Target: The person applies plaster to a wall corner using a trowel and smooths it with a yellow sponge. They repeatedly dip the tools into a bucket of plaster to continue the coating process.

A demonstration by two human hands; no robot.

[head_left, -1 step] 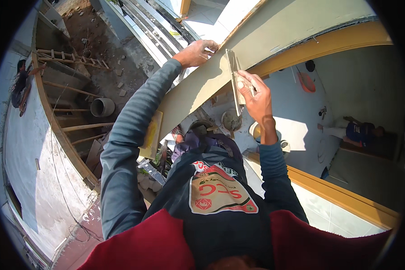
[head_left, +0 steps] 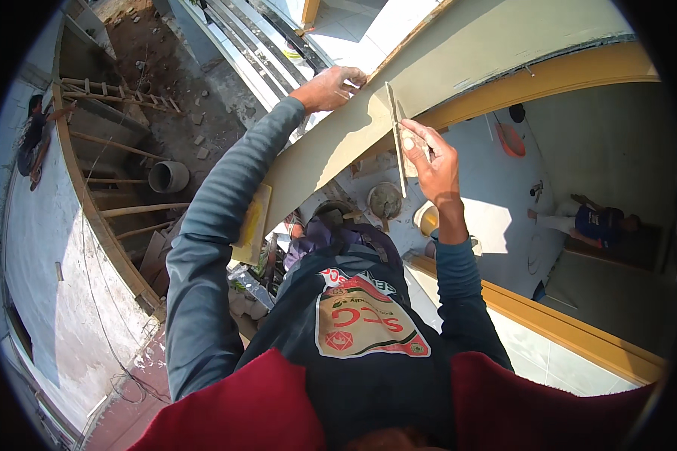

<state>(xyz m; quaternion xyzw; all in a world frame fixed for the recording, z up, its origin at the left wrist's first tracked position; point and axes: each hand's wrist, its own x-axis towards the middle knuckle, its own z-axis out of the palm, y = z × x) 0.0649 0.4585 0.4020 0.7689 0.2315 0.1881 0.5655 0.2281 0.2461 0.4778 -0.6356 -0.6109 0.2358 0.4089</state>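
A band of wall coated in grey-beige plaster (head_left: 444,71) runs diagonally in front of me, with a ragged wet edge near its middle. My right hand (head_left: 434,161) is closed round the handle of a plastering float (head_left: 396,139). The float's thin blade is seen edge-on and crosses the plaster. My left hand (head_left: 329,88) reaches to the band's upper edge, its fingers curled on the end of a narrow wooden strip (head_left: 406,41); the fingertips are partly hidden. Beside my left forearm is a yellowish rectangular board (head_left: 253,225), partly covered by the sleeve.
Below are a mortar bucket (head_left: 385,201) and a yellow bucket (head_left: 426,218). An ochre frame (head_left: 534,322) borders the room at right, where a person (head_left: 602,224) in a dark shirt is. To the left are a grey bucket (head_left: 169,177), a wooden ladder (head_left: 120,94) and another person (head_left: 34,143).
My right hand and the float have shifted slightly to the right along the plaster. My left hand stays at the upper edge.
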